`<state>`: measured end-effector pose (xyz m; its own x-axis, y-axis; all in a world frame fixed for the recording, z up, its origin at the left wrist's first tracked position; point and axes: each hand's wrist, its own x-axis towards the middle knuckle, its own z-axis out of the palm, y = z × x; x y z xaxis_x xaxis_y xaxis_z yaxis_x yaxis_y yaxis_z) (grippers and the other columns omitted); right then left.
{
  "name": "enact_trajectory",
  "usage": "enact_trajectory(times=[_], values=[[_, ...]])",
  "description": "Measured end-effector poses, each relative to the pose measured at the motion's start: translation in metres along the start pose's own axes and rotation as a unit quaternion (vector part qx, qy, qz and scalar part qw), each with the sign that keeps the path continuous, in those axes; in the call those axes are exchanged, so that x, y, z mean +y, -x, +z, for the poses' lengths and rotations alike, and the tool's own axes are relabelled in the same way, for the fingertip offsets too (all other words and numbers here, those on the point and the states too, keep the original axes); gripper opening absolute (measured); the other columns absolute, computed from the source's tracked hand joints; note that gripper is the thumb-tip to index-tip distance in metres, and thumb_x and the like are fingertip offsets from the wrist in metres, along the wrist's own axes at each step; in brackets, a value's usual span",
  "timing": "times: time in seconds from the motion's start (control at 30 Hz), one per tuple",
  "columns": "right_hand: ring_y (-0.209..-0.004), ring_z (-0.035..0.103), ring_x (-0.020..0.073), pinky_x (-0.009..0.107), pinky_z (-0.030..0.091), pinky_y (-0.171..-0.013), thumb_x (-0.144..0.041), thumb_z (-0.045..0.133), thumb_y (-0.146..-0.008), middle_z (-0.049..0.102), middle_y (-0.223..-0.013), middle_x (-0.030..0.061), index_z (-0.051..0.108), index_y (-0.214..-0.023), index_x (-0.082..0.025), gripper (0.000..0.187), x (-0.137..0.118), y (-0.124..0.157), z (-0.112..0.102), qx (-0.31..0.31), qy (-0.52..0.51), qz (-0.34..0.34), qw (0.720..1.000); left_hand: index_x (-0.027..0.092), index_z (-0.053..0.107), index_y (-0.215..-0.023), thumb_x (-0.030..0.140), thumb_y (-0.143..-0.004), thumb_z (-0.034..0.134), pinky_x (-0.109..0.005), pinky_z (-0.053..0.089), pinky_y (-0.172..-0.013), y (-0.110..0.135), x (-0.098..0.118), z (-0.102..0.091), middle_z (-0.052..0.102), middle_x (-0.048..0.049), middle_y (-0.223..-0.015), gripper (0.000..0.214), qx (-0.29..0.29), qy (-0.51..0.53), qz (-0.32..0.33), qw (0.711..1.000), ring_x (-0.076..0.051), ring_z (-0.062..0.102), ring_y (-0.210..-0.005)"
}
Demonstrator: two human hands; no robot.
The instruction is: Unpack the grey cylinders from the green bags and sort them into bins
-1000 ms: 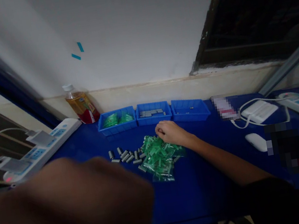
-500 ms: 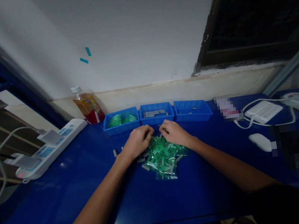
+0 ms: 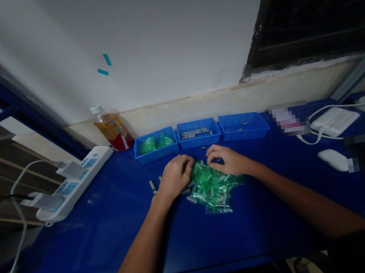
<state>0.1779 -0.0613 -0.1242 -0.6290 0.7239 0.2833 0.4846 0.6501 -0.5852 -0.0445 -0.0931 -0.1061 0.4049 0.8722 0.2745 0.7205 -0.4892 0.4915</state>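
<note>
A heap of small green plastic bags (image 3: 211, 187) lies on the blue table, with small grey metal cylinders in and beside it. At its left edge my left hand (image 3: 177, 174) is closed, thumb against curled fingers; what it pinches, if anything, is hidden. My right hand (image 3: 227, 159) is over the heap's upper right, its thumb and forefinger apart and nothing visible between them. A few loose grey cylinders (image 3: 152, 185) lie left of my left wrist. One small metal piece (image 3: 203, 148) rests between the hands and the bins.
Behind the heap stand three blue bins: the left bin (image 3: 158, 155) holds green bags, the middle bin (image 3: 200, 141) grey cylinders, the right bin (image 3: 245, 134) a few tiny pieces. A drink bottle (image 3: 112, 129), a power strip (image 3: 72, 186) and a white mouse (image 3: 333, 160) flank them.
My right hand has moved right, away from my left hand, and its thumb and forefinger have parted. My left hand stays at the heap's left edge. The camera view has shifted slightly.
</note>
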Motion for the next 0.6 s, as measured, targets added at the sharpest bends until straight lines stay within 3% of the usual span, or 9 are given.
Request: enact_trajectory(times=[0.2, 0.37, 0.5, 0.6], values=[[-0.106, 0.050, 0.0213, 0.038, 0.039, -0.097, -0.008, 0.055, -0.076, 0.055, -0.107, 0.0089, 0.063, -0.097, -0.018, 0.025, -0.011, 0.003, 0.000, -0.039, 0.040, -0.021, 0.998, 0.019, 0.061, -0.094, 0.027, -0.087, 0.050, -0.033, 0.043, -0.082, 0.001, 0.006, 0.007, 0.064, -0.0051, -0.093, 0.016, -0.004, 0.003, 0.025, 1.000, -0.021, 0.056, -0.090], [-0.102, 0.050, 0.0211, 0.038, 0.040, -0.093, -0.013, 0.056, -0.078, 0.056, -0.106, 0.0078, 0.063, -0.085, -0.019, 0.012, -0.017, 0.004, 0.001, -0.041, 0.054, -0.014, 0.998, 0.020, 0.063, -0.097, 0.018, -0.085, 0.050, -0.035, 0.042, -0.086, 0.000, 0.001, 0.006, 0.063, -0.0042, -0.099, 0.018, -0.022, 0.018, 0.013, 0.999, -0.021, 0.054, -0.093], [-0.103, 0.050, 0.0230, 0.041, 0.039, -0.089, -0.020, 0.058, -0.080, 0.054, -0.110, 0.0078, 0.062, -0.084, -0.020, 0.006, -0.020, 0.004, 0.002, -0.051, 0.092, 0.017, 0.994, 0.021, 0.063, -0.097, -0.002, -0.072, 0.041, -0.034, 0.042, -0.085, 0.001, -0.008, 0.003, 0.063, -0.0033, -0.100, 0.040, -0.005, -0.007, -0.005, 1.000, -0.020, 0.053, -0.094], [-0.105, 0.049, 0.0250, 0.042, 0.039, -0.086, -0.021, 0.055, -0.083, 0.053, -0.113, 0.0092, 0.061, -0.082, -0.019, 0.006, -0.024, 0.005, 0.000, -0.042, 0.145, 0.026, 0.988, 0.020, 0.063, -0.094, -0.002, -0.070, 0.042, -0.035, 0.042, -0.084, 0.001, -0.009, 0.003, 0.063, -0.0036, -0.097, 0.039, 0.018, -0.034, -0.030, 0.999, -0.021, 0.053, -0.092]])
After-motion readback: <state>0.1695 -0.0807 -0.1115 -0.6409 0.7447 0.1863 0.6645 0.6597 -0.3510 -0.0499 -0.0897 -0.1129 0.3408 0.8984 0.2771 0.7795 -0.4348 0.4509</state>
